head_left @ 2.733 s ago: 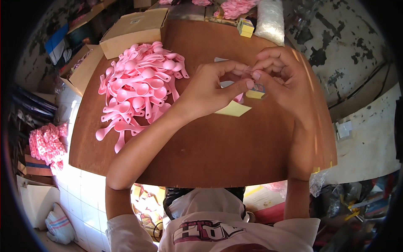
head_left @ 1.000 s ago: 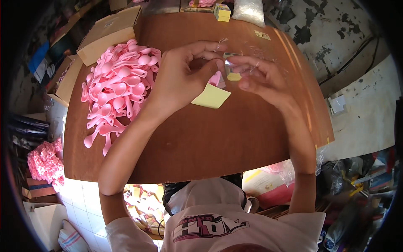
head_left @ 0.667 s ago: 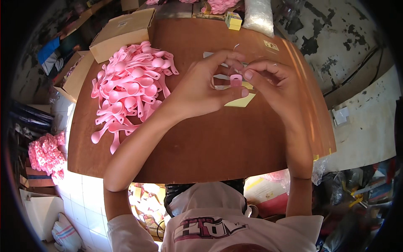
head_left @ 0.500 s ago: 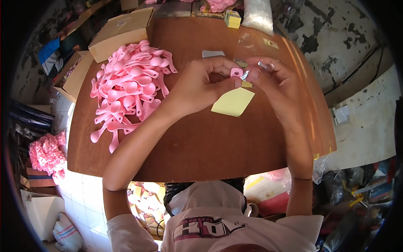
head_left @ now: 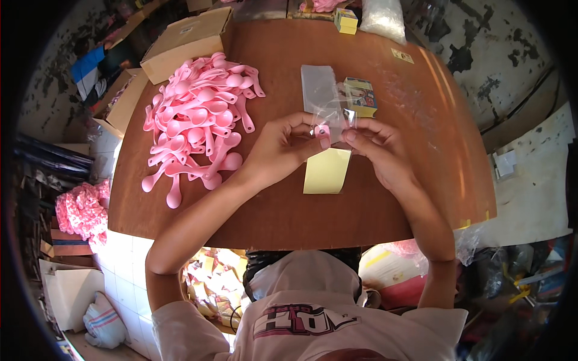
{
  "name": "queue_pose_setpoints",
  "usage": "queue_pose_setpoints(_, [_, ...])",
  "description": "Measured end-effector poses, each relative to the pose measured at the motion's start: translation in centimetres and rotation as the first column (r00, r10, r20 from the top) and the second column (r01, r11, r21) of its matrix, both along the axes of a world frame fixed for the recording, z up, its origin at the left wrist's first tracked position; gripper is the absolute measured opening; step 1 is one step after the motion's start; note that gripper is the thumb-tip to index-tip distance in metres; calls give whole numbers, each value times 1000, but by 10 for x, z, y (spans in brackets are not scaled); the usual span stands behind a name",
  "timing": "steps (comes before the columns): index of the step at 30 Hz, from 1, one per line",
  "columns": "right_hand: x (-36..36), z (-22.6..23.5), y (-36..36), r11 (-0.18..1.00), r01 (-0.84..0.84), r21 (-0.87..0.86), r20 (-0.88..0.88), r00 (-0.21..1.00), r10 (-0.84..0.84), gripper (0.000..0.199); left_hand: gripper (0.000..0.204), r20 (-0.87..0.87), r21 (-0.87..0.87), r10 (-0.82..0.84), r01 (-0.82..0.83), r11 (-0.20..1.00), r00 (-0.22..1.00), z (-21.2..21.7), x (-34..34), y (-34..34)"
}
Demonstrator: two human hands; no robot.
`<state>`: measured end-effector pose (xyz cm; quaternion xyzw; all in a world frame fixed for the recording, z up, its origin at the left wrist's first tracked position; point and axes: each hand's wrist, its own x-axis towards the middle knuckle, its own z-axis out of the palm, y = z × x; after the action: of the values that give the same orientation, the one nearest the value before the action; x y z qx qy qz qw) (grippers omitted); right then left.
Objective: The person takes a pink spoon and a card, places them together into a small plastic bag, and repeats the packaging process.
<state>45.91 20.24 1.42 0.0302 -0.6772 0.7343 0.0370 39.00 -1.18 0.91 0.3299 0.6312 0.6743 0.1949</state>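
Note:
My left hand (head_left: 292,144) pinches a pink plastic spoon, whose holed handle end (head_left: 322,130) shows at the fingertips. A clear plastic bag (head_left: 332,114) spreads between both hands. My right hand (head_left: 379,147) has its fingertips closed on the bag's shiny edge. Just below the fingers is a pale yellow card (head_left: 327,174); whether it is held or lies on the table I cannot tell. Beyond my hands lie a stack of clear plastic bags (head_left: 316,84) and a stack of printed cards (head_left: 361,95) with yellow edges. A large heap of pink spoons (head_left: 198,114) lies to the left.
A cardboard box (head_left: 186,42) stands behind the spoon heap on the brown table (head_left: 289,222). At the far edge are a small yellow stack (head_left: 346,21) and a bulging clear bag (head_left: 383,21). An open carton (head_left: 120,102) sits beyond the table's left edge.
Both hands have come lower and nearer to me, uncovering the bag stack and card stack. The clear bag now spreads wider between them. The yellow card has swung straighter and sits nearer.

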Motion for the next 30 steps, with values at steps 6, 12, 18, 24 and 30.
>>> queue_pose_setpoints(6, [-2,-13,-7,999,11,46,23,1000,-13,19,24,225,26,47,-54,998,973,-17,1,-7])
queue_pose_setpoints(12, [-3,-15,-6,990,16,-140,90,996,-3,21,26,220,59,53,-68,996,974,-26,0,-7])
queue_pose_setpoints(18, [-6,-25,-5,998,8,-56,-103,995,-13,18,26,246,127,22,-54,990,969,-27,0,-9])
queue_pose_setpoints(24, [-3,-22,4,990,-110,-89,-97,990,101,14,25,215,157,2,-37,987,977,-30,-4,-12])
queue_pose_setpoints(30, [-3,-22,5,992,-113,49,-186,975,120,16,18,178,181,-9,-24,983,984,-33,-7,-18])
